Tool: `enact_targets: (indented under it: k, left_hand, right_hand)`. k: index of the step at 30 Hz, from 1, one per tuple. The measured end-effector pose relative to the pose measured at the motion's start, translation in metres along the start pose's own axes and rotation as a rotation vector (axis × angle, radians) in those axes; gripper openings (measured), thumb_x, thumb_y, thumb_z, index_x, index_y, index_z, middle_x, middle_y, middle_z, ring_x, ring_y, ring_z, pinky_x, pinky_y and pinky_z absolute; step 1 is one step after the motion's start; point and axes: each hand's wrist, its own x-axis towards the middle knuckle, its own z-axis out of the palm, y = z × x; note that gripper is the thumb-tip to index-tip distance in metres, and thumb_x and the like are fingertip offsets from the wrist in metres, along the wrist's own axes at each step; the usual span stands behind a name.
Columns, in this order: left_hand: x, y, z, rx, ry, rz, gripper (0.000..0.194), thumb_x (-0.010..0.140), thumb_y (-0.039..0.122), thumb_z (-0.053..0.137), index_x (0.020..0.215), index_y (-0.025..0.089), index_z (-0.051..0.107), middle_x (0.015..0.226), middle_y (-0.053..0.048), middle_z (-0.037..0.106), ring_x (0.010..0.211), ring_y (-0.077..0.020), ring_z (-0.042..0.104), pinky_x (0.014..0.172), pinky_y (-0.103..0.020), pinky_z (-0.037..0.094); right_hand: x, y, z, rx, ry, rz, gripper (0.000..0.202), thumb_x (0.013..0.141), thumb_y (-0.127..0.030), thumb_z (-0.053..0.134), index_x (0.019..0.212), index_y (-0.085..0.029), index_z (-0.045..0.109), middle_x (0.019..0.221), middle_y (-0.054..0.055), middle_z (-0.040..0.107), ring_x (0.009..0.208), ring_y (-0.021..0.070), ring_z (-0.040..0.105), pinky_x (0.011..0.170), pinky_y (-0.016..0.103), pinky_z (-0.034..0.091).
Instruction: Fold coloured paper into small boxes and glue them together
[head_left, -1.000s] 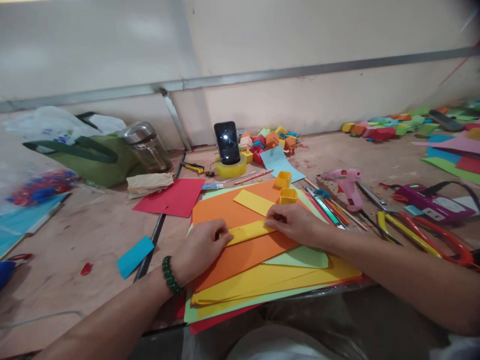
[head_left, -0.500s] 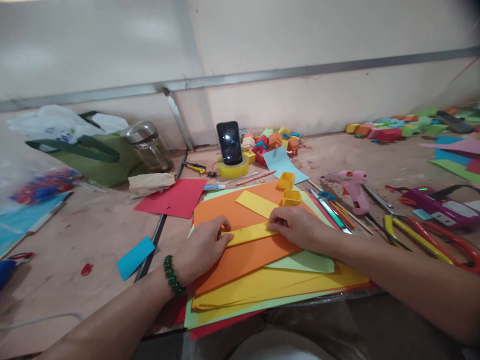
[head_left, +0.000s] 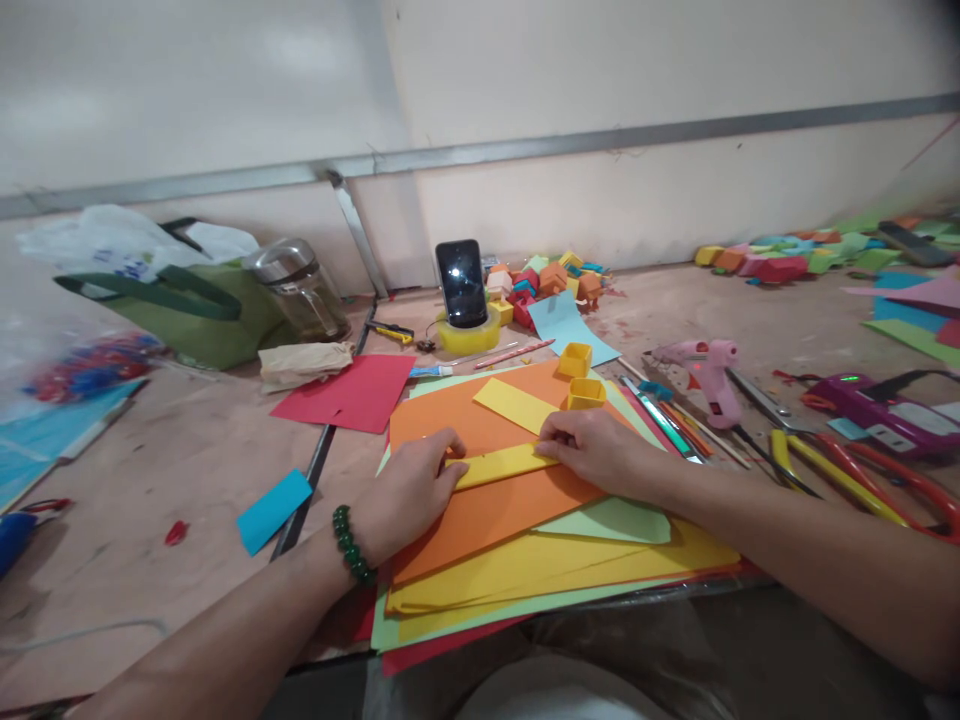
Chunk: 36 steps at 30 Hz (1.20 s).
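Observation:
A narrow yellow paper strip [head_left: 501, 464] lies across an orange sheet [head_left: 427, 410] on a stack of coloured paper. My left hand [head_left: 416, 490], with a green bead bracelet at the wrist, pinches the strip's left end between thumb and fingers. At the other end my right hand [head_left: 592, 450] is closed on the strip, fingertips pressed together. Just behind it rests a flat yellow paper piece [head_left: 516, 404]. Two small open yellow paper boxes, one [head_left: 574, 359] behind the other [head_left: 586, 393], stand beyond my right hand.
A phone [head_left: 461, 283] leans on a tape roll [head_left: 466, 335] at the back, beside a heap of small paper boxes [head_left: 551, 280]. Right are a pink glue gun [head_left: 709, 375], cutters, and scissors [head_left: 885, 480]. Left are a red sheet [head_left: 349, 392], a blue paper piece [head_left: 274, 511] and a glass bottle [head_left: 300, 290].
The view has shifted very slightly. Both hands keep their hold on the yellow strip in nearly the same place.

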Motion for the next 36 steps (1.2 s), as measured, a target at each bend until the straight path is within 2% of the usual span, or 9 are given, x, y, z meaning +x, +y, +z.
enact_targets:
  k: [6,10,14,17,19,23,28,33,36]
  left_hand:
    - [-0.002,-0.001,0.003,0.105,-0.005,0.060,0.022,0.090,0.023,0.045,0.106,0.018,0.058,0.092,-0.007,0.068,0.085,-0.0222,0.064,0.076,-0.032,0.047]
    - [-0.006,-0.004,0.006,0.357,0.114,0.210,0.036,0.092,0.022,0.041,0.127,0.023,0.050,0.110,-0.011,0.061,0.089,-0.0230,0.062,0.073,-0.033,0.048]
    - [-0.006,-0.004,0.005,0.531,0.077,0.518,0.041,0.092,0.011,0.038,0.127,0.027,0.050,0.104,-0.008,0.059,0.085,-0.0195,0.058,0.073,-0.030,0.047]
    - [-0.007,0.002,0.003,0.626,-0.015,0.690,0.032,0.094,0.013,0.038,0.121,0.019,0.054,0.091,-0.008,0.061,0.083,-0.0208,0.056,0.071,-0.032,0.047]
    - [-0.010,0.006,0.001,0.694,-0.045,0.725,0.030,0.095,0.013,0.038,0.118,0.014,0.056,0.091,-0.010,0.062,0.085,-0.0225,0.056,0.070,-0.034,0.046]
    - [-0.020,0.010,-0.008,0.732,-0.100,0.729,0.023,0.089,0.007,0.043,0.100,0.012,0.063,0.091,-0.011,0.064,0.085,-0.0227,0.057,0.068,-0.033,0.045]
    - [-0.029,0.001,-0.017,0.635,-0.100,0.609,0.014,0.082,0.010,0.051,0.083,0.014,0.064,0.082,-0.009,0.063,0.077,-0.0204,0.057,0.066,-0.032,0.045]
    - [-0.024,-0.006,-0.002,0.528,0.033,0.492,0.025,0.091,0.031,0.048,0.077,0.016,0.062,0.085,-0.009,0.063,0.081,-0.0208,0.059,0.070,-0.033,0.047]
    - [-0.016,-0.002,0.007,0.518,0.028,0.509,0.024,0.095,0.023,0.041,0.085,0.015,0.062,0.088,-0.009,0.064,0.085,-0.0208,0.059,0.075,-0.033,0.049]
  right_hand:
    - [0.001,-0.001,0.000,-0.072,-0.025,0.014,0.012,0.083,-0.020,0.058,0.074,-0.018,0.064,0.066,0.002,0.065,0.060,0.0142,0.056,0.056,0.024,0.036]
    - [-0.002,0.001,0.002,-0.185,-0.001,-0.030,0.012,0.085,-0.021,0.057,0.094,-0.018,0.064,0.070,0.002,0.064,0.062,0.0152,0.056,0.054,0.024,0.035]
    - [-0.007,0.003,0.003,-0.447,0.170,-0.498,0.024,0.089,-0.014,0.051,0.110,-0.020,0.061,0.091,0.007,0.064,0.079,0.0180,0.056,0.067,0.028,0.039]
    - [-0.008,0.004,0.000,-0.590,0.070,-0.855,0.021,0.094,-0.016,0.046,0.107,-0.017,0.062,0.092,0.009,0.063,0.081,0.0185,0.052,0.072,0.031,0.039]
    - [-0.010,0.006,-0.002,-0.645,-0.007,-0.947,0.020,0.095,-0.016,0.044,0.101,-0.014,0.063,0.089,0.009,0.063,0.079,0.0183,0.049,0.070,0.031,0.038]
    - [-0.018,0.012,-0.006,-0.690,-0.026,-0.922,0.022,0.094,-0.013,0.044,0.084,-0.014,0.064,0.081,0.008,0.061,0.073,0.0175,0.044,0.064,0.031,0.034]
    - [-0.022,0.016,-0.012,-0.626,-0.030,-0.839,0.025,0.089,-0.007,0.045,0.070,-0.015,0.060,0.070,0.006,0.058,0.067,0.0161,0.041,0.060,0.031,0.030]
    - [-0.018,0.008,-0.011,-0.491,0.063,-0.760,0.019,0.083,-0.015,0.051,0.065,-0.016,0.058,0.068,0.006,0.059,0.068,0.0164,0.047,0.058,0.029,0.030]
    - [-0.016,0.005,-0.007,-0.464,0.115,-0.689,0.024,0.090,-0.028,0.051,0.073,-0.015,0.061,0.078,0.008,0.063,0.072,0.0167,0.053,0.060,0.028,0.035]
